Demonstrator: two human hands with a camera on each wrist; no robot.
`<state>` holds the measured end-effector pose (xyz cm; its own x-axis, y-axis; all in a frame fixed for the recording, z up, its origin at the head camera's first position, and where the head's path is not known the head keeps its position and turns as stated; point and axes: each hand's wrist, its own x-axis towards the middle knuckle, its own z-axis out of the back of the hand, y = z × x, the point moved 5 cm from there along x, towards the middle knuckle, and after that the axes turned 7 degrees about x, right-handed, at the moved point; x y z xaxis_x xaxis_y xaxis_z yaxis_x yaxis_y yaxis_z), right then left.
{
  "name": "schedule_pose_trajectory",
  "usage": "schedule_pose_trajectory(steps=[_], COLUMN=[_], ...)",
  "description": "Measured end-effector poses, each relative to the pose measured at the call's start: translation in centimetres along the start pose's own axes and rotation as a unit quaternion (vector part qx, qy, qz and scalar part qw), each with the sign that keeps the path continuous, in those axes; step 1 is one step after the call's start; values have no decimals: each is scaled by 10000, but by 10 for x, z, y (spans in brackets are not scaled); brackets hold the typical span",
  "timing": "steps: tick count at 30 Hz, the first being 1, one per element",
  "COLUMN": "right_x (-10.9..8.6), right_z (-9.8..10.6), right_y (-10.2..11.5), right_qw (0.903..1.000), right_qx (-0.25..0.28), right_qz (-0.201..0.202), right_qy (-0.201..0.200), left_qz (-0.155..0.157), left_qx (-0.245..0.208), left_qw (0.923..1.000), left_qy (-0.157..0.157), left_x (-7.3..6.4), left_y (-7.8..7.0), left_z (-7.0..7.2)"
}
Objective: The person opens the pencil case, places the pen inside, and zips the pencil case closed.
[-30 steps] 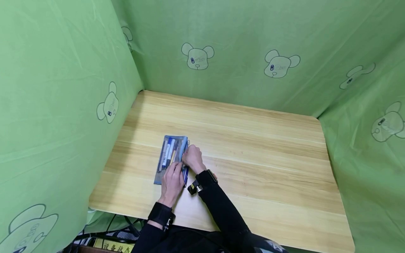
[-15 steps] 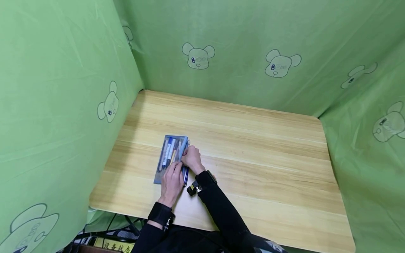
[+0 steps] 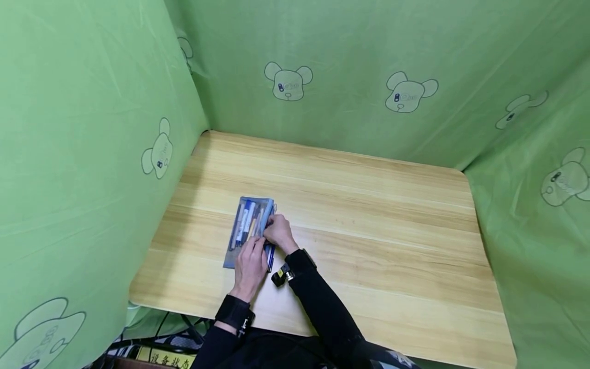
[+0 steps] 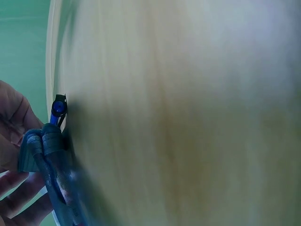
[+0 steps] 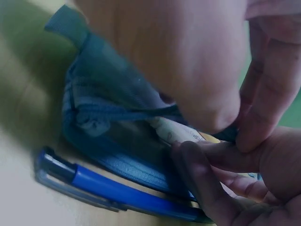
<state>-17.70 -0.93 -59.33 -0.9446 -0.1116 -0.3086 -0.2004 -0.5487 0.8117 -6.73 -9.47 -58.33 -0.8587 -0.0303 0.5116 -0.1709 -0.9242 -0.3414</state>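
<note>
A blue mesh pencil case (image 3: 230,260) lies on the table, with markers (image 3: 243,223) and other pens showing through it. My left hand (image 3: 250,265) lies over its near right part, fingertips gripping the zipper side. My right hand (image 3: 279,233) pinches the same edge just beyond the left fingertips. The right wrist view shows the zipper edges (image 5: 141,172) parted, with a pale item (image 5: 171,129) inside between the fingers. Along the outside of the zipper edge runs a blue pen (image 5: 117,188) with a dark clip; its end (image 4: 59,108) also shows in the left wrist view.
The wooden table (image 3: 369,246) extends to the right of the hands. Green cloth (image 3: 345,36) printed with bear heads hangs round the far side and both ends. Cables and a yellow sign (image 3: 166,357) sit below the table's near left edge.
My right hand has shifted very slightly along the zipper edge toward the left hand. The left hand and pencil case stay almost in place.
</note>
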Motion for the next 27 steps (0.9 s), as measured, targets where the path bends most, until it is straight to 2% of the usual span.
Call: schedule_pose_trajectory(steps=[5,11,17,22,27], right_x=[1,-3,-4,-4,-4], right_z=[-3,-5,-9,-14,-21], right_y=[-5,-6,-9,-13,-17], right_qw=[9966,9849,9721,9488,9165], right_qx=[715,1592,2097,2708,3404], right_qz=[-360,-523,-673,-1096,-1425], right_qy=[170,436,806,1203,1541], left_qz=[-9,-53,-181,-203,-203], left_qx=[5,-69,-208,-261,-293], left_qw=[10000,10000,9995,9994,9993], left_qy=[5,3,-144,-102,-58], left_x=[-1,1,3,3,3], left_y=[1,3,3,4,4], left_z=[0,1,4,4,4])
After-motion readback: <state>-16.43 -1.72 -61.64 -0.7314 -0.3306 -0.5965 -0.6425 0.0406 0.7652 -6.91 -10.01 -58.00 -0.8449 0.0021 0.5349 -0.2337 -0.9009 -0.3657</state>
